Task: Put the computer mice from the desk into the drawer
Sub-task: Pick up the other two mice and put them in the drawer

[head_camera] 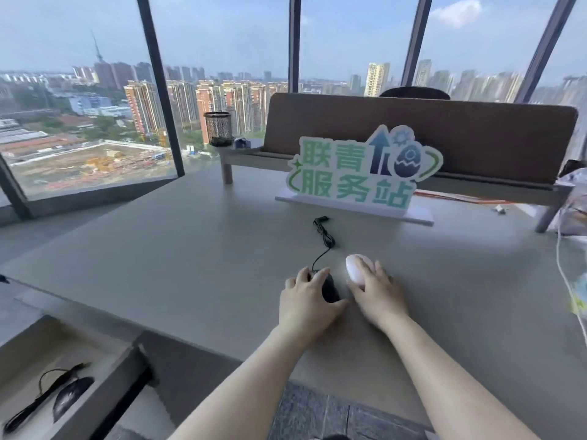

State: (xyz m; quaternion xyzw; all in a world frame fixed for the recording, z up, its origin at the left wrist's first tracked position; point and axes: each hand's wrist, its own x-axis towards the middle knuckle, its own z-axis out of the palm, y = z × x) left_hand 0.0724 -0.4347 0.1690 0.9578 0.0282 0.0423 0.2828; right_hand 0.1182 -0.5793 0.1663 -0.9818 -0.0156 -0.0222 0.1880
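A black wired mouse (pixel 329 289) lies on the grey desk (pixel 178 249), its cable (pixel 324 236) running away toward the sign. My left hand (pixel 306 301) rests over this mouse with fingers curled around it. Just to its right sits a white mouse (pixel 357 268), and my right hand (pixel 376 292) covers its near end, fingers wrapped on it. At the lower left the drawer (pixel 104 385) stands open. Inside it lies another black wired mouse (pixel 71 395) with its cord.
A green and white standing sign (pixel 359 173) is behind the mice. A brown partition (pixel 476 134) on a raised shelf runs across the back, with a black mesh pen holder (pixel 218 128) at its left end. A white cable (pixel 568 281) and clutter lie at the right edge.
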